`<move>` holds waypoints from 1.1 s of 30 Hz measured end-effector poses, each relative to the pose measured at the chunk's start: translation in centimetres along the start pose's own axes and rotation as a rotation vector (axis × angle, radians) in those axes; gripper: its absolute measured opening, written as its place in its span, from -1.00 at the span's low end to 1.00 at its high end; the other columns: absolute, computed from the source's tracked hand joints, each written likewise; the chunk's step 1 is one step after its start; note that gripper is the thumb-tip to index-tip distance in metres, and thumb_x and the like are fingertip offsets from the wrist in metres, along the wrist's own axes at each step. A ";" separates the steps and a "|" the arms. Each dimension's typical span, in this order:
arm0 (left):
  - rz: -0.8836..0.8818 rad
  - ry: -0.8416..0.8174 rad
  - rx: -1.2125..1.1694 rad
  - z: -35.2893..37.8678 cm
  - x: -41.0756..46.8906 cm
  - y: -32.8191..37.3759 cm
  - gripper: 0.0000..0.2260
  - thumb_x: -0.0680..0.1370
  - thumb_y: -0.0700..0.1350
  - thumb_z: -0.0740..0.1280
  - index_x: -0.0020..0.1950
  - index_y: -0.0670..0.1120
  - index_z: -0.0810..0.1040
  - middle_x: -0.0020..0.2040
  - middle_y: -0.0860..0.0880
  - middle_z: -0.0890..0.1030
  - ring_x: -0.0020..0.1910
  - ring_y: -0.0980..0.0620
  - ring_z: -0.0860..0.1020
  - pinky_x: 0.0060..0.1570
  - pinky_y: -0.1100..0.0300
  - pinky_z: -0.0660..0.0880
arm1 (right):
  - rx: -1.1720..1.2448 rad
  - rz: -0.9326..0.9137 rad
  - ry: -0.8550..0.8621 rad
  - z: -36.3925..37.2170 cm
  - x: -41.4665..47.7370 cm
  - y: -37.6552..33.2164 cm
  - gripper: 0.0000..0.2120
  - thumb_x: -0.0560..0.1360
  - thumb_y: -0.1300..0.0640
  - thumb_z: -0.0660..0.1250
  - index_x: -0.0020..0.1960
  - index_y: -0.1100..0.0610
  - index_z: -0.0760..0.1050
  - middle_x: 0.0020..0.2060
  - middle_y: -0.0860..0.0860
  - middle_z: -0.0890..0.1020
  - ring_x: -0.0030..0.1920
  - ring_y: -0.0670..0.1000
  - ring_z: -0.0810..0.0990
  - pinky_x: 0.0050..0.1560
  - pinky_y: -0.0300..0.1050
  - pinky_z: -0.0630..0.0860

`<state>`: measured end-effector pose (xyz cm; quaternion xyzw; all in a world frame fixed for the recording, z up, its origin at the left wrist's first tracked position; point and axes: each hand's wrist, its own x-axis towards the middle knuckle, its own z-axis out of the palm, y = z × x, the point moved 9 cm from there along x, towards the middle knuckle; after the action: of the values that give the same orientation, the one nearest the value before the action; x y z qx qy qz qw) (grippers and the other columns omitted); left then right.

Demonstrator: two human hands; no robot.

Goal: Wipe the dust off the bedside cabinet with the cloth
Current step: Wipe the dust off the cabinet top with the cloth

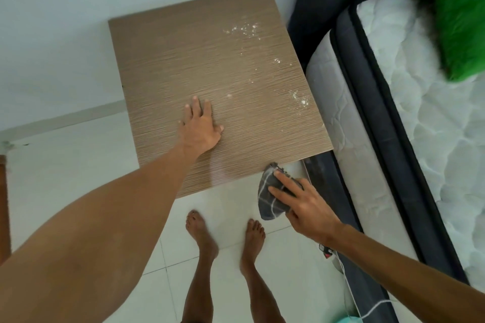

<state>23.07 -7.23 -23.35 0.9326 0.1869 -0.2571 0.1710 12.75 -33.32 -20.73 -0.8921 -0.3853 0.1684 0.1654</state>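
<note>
Cloth (273,198): bunched in right hand (307,211), just off cabinet's (183,60) near-right corner. Dust (299,98) lies ahead along right edge. Left hand (200,126) flat, fingers straight, bracing top.

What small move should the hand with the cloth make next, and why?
Probably lift the cloth in the right hand onto the cabinet top and wipe forward along its right side. The cloth now sits at the near right corner, mostly off the top, while white dust lies in patches along that side. The left hand rests flat, clear of them.
</note>
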 end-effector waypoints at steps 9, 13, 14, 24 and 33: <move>0.052 0.022 0.042 -0.8 1.8 0.3 -0.26 0.58 0.21 0.19 0.60 -0.01 -0.14 0.60 -0.08 -0.22 0.57 -0.17 -0.17 0.48 -0.27 -0.03 | 0.114 0.182 0.314 -8.2 14.0 2.2 -0.42 0.40 0.24 0.36 0.42 0.15 0.42 0.48 0.23 0.28 0.20 0.28 0.43 0.13 0.22 0.52; 0.043 0.047 0.036 -2.1 3.9 0.1 -0.22 0.55 0.24 0.23 0.60 0.03 -0.12 0.61 -0.04 -0.21 0.58 -0.14 -0.16 0.46 -0.30 -0.01 | 0.075 0.231 0.341 -10.2 20.7 2.7 -0.42 0.46 0.13 0.32 0.47 0.07 0.34 0.53 0.14 0.20 0.28 0.22 0.37 0.19 0.18 0.49; 0.040 0.056 0.040 -2.4 4.5 0.1 -0.21 0.54 0.25 0.24 0.60 0.03 -0.10 0.61 -0.03 -0.21 0.58 -0.13 -0.16 0.46 -0.31 -0.01 | 0.070 0.225 0.345 -10.6 22.2 2.6 -0.42 0.47 0.12 0.32 0.48 0.06 0.33 0.53 0.13 0.19 0.29 0.21 0.37 0.21 0.17 0.48; 0.048 0.086 0.034 -5.9 10.1 -0.7 -0.07 0.45 0.35 0.28 0.59 0.05 -0.21 0.59 0.00 -0.27 0.58 -0.04 -0.21 0.47 -0.31 -0.06 | 0.018 0.259 0.352 -12.0 36.1 3.0 -0.43 0.54 0.13 0.28 0.52 0.03 0.23 0.55 0.13 0.12 0.38 0.22 0.29 0.29 0.14 0.44; 0.071 0.058 0.074 -6.0 11.7 -1.0 -0.02 0.41 0.42 0.26 0.58 0.09 -0.27 0.57 0.02 -0.34 0.57 -0.05 -0.27 0.47 -0.32 -0.11 | -0.192 0.344 0.020 -8.2 41.6 8.1 -0.37 0.57 -0.31 -0.03 0.58 -0.21 -0.12 0.59 0.09 -0.20 0.56 0.24 -0.20 0.53 0.21 -0.13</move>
<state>34.49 -0.84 -25.04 0.9515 0.1487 -0.2303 0.1397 48.26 -8.98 -24.07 -0.9581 -0.2400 0.1477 0.0521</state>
